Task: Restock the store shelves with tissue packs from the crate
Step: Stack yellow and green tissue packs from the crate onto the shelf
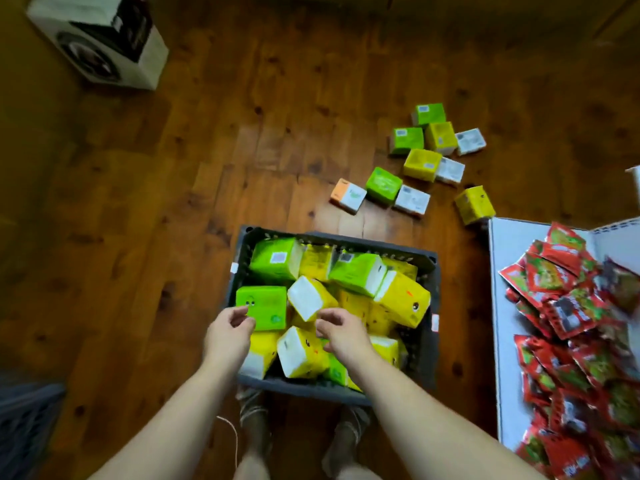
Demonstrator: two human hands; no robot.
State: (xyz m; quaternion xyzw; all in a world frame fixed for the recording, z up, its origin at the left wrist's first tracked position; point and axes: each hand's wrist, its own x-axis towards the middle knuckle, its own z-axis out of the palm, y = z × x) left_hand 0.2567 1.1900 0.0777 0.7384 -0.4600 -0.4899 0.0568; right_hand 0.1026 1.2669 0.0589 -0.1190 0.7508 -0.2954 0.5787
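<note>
Wood plank floor (pixel 242 150), dark brown, knotted. Grey crate (pixel 304 388) sits on it at the person's feet, heaped with green and yellow tissue packs (pixel 401 299). Loose packs (pixel 420 164) lie scattered on the floor beyond, apart from the crate. White shelf (pixel 500 341) at right is cut off by the frame and piled with red packets (pixel 568 289). Left hand (pixel 230 332) and right hand (pixel 343 336) hover over the crate, fingers loosely curled, apparently holding nothing; contact with the packs unclear. White carton (pixel 100 43) top left, blurred.
</note>
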